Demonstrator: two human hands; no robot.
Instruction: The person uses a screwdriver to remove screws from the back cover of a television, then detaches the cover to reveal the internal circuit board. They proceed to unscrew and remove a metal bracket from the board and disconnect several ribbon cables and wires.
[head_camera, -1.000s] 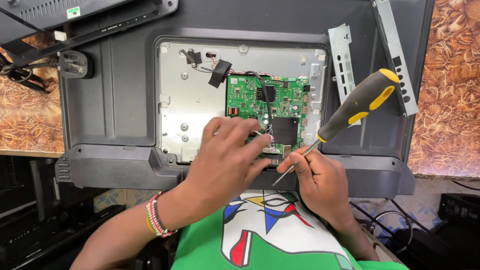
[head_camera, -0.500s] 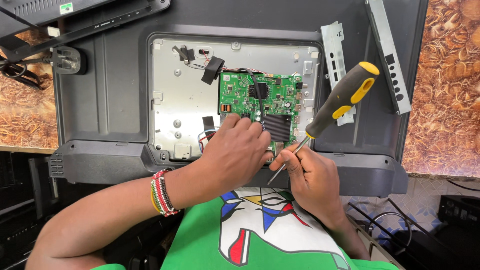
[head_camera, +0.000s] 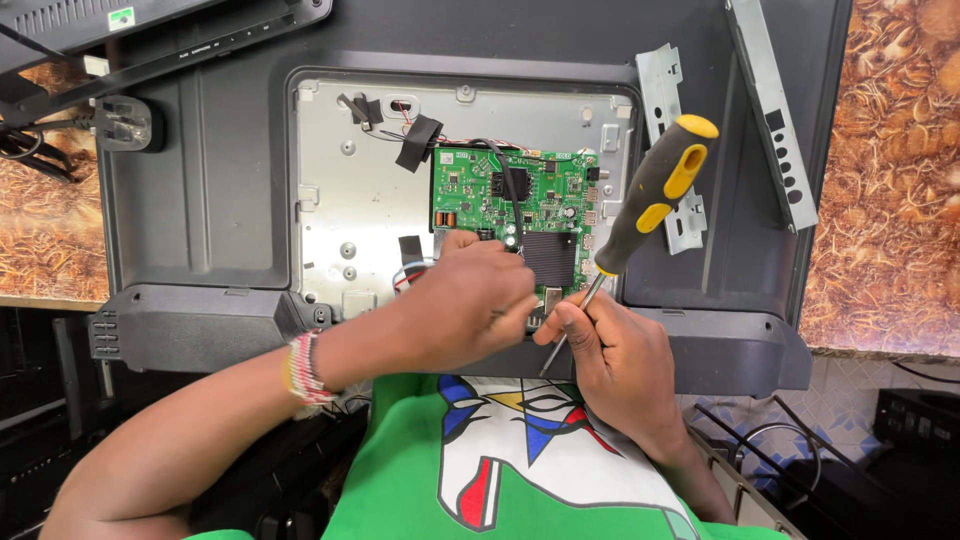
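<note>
Both hands are sitting slightly lower and further right than half a second ago, the screwdriver (head_camera: 650, 195) leaning less steeply. Inside the television back panel's (head_camera: 210, 190) open metal bay (head_camera: 350, 200), a green circuit board (head_camera: 510, 200) is lying at 2 o'clock. Left hand (head_camera: 465, 310) is curling palm-down over the board's lower edge, its grip hidden. Right hand (head_camera: 615, 365) is pinching the screwdriver's shaft, handle pointing toward 1 o'clock.
</note>
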